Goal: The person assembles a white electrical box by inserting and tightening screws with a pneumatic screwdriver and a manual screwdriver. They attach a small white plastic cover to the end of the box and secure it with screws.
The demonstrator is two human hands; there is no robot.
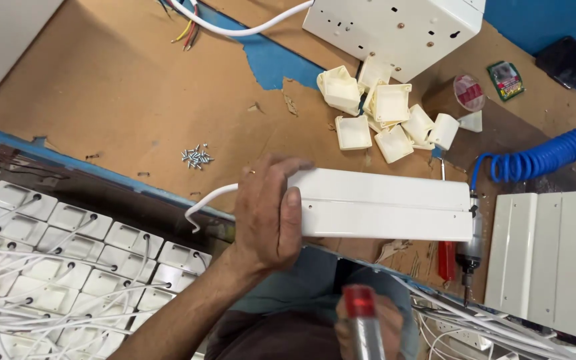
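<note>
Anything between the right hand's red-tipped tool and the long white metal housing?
Nothing visible. The right hand holds the red-tipped tool just below the long white metal housing, which the left hand grips at its end.

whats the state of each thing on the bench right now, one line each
left hand: gripping the end of the long white casing
long white casing: closed, lying flat across the bench edge
right hand: wrapped round a red-capped tool, blurred
red-capped tool: held upright
screws: loose, in a small pile
cream plastic caps: heaped, unsorted
blue air hose: coiled
power screwdriver: lying unused beside the casing
</note>
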